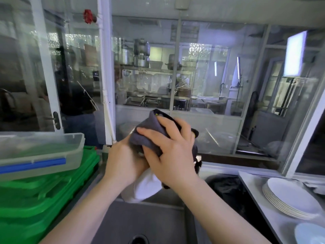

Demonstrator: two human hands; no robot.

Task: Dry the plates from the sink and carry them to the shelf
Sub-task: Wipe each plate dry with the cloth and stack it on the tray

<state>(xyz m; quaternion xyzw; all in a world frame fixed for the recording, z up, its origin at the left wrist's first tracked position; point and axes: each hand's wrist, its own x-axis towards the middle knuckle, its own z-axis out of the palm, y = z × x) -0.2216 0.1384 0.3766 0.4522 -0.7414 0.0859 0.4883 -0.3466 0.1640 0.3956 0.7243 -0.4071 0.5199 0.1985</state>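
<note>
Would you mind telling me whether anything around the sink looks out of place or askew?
One thing: the clear plastic box sits tilted on the stack of green crates left of the sink. Otherwise nothing stands out: both hands work a dark cloth over a white plate, and the plate stack on the right lies neat.

Cloth [151, 132] dark grey, one corner with a yellow-green spot. Plate [144, 187] under it white. Stack of plates [290, 198] at right white; near-right plate [311, 233] pale blue. Crates [44, 196] at left bright green; clear tub [40, 152] on top, blue clip. Far-left valve handle [87, 16] red.
</note>
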